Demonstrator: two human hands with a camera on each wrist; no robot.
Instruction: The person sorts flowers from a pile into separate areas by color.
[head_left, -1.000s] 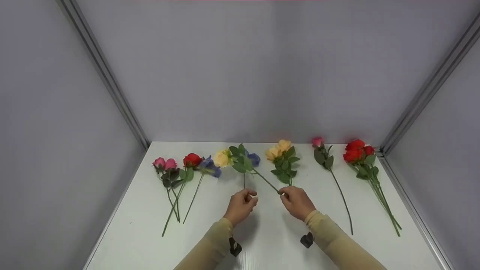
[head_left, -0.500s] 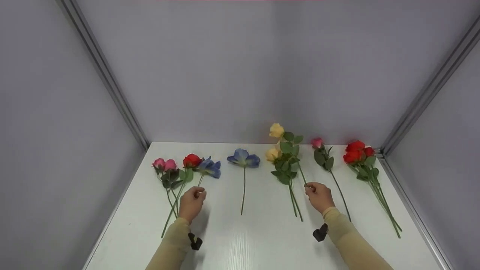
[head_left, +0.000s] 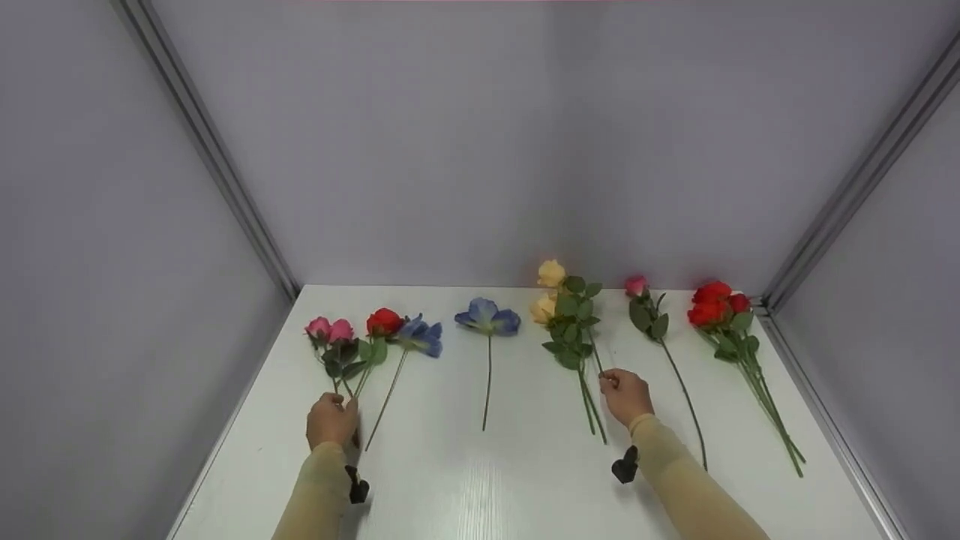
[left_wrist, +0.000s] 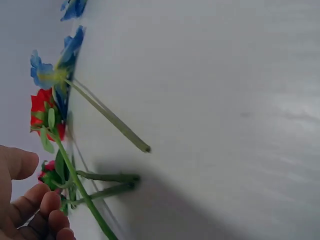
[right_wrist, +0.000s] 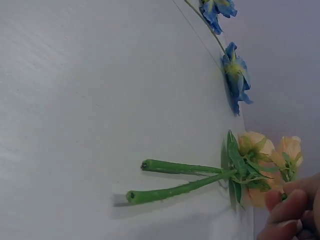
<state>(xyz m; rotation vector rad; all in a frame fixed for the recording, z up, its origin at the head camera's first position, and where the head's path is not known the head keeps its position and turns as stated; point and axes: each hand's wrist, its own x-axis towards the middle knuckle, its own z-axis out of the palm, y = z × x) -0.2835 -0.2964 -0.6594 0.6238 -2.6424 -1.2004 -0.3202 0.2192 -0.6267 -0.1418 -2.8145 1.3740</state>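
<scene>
My right hand pinches the stem of a yellow rose, whose bloom lies over other yellow roses with green leaves. In the right wrist view, the stem's cut end shows between thumb and finger. At the left, my left hand hovers over the stems of two pink roses and a red rose. A gap shows between its thumb and bent fingers in the left wrist view, with nothing held there. The hand hides part of those stems in the head view.
Two blue flowers, one beside the red rose and one blue flower mid-table, lie on the white table. Right of the yellow roses are a single pink rose and a red bunch. Grey walls stand around.
My right hand has carried the yellow rose rightward and lowered it onto the other yellow ones. My left hand has moved left, from the table's middle to the pink roses' stems.
</scene>
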